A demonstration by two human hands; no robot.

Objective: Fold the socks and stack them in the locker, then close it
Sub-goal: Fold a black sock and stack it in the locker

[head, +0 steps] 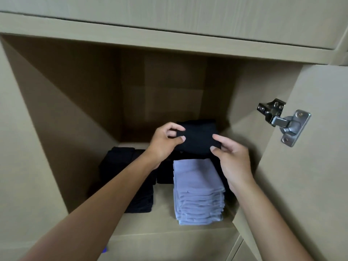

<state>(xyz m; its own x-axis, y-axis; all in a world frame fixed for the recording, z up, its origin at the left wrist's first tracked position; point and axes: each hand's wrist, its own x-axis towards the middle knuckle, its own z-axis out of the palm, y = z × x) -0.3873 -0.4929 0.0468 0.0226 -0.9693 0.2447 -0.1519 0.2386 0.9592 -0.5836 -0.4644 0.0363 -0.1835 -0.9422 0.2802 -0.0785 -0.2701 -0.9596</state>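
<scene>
Thumb and fingertips of the left hand (165,142) and right hand (228,157) pinch opposite ends of a folded black sock (199,137), held above what seems a dark pile at the far right of the locker (75,102). Stacking is under way; next, lower it squarely behind the grey stack (197,189). The door (310,147) stands open.
</scene>
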